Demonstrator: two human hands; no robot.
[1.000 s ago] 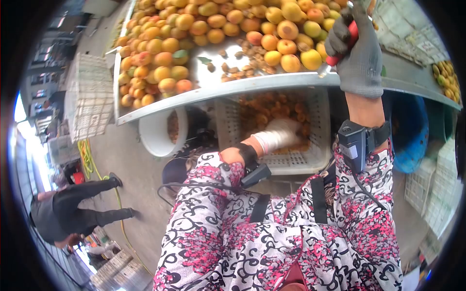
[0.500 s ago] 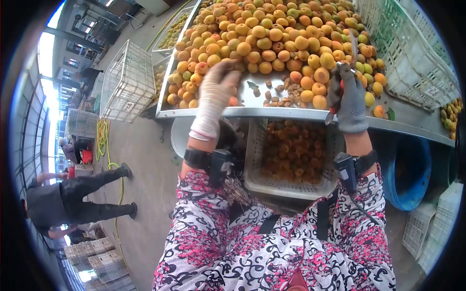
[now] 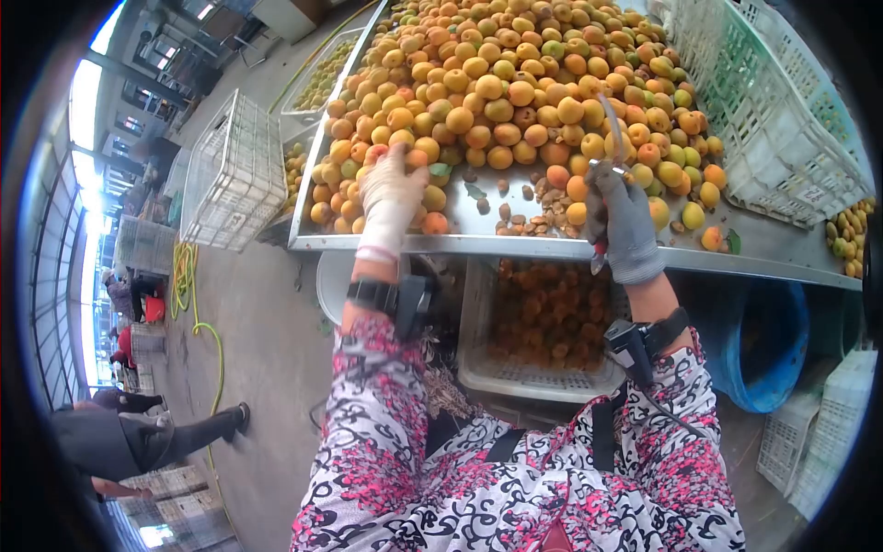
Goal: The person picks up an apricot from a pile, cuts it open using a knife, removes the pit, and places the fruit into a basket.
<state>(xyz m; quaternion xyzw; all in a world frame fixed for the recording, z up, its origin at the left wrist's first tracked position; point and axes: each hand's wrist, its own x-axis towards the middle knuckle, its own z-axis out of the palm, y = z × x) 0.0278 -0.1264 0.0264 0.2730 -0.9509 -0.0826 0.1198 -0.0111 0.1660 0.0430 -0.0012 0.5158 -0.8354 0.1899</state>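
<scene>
My left hand (image 3: pixel 394 191), in a pale glove, rests against the near left side of an apricot pile (image 3: pixel 515 87). Its fingers are apart and touch the fruit; no apricot is plainly gripped. My right hand (image 3: pixel 625 221), in a grey glove, is closed around a knife (image 3: pixel 612 124). The knife's thin curved blade points up over the pile, and a bit of red handle shows below the fist. Between my hands, brown apricot stones (image 3: pixel 555 213) and a few green leaves lie on the metal tabletop (image 3: pixel 478 221).
Under the table's front edge stands a crate (image 3: pixel 543 379) of halved apricots, with a white bucket (image 3: pixel 333 285) to its left and a blue barrel (image 3: pixel 768 368) to its right. White plastic crates (image 3: pixel 235 175) flank the table. A person (image 3: pixel 138 442) walks at the left near a yellow hose (image 3: pixel 217 368).
My left hand has moved left onto the apricots. The right hand with the knife has shifted left and slightly down. The person at the left has changed stride and moved lower in view.
</scene>
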